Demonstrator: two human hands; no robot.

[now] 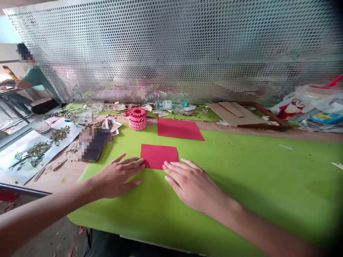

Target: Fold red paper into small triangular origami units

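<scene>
A small red sheet of paper lies flat on the green table top in front of me. My left hand rests at its left edge, fingers stretched out and fingertips on the paper's lower left corner. On the other side, my right hand lies with spread fingers over the lower right corner, covering part of it. Neither hand grips anything. Just beyond, a second, larger red sheet lies flat. To its left stands a stack of red and pink paper pieces with toothed edges.
A blurred-out dark phone-like object lies at left, beside white paper with dried plant bits. Along the back are a plastic bottle, cardboard and plastic bags before a perforated metal panel. Another person sits far left.
</scene>
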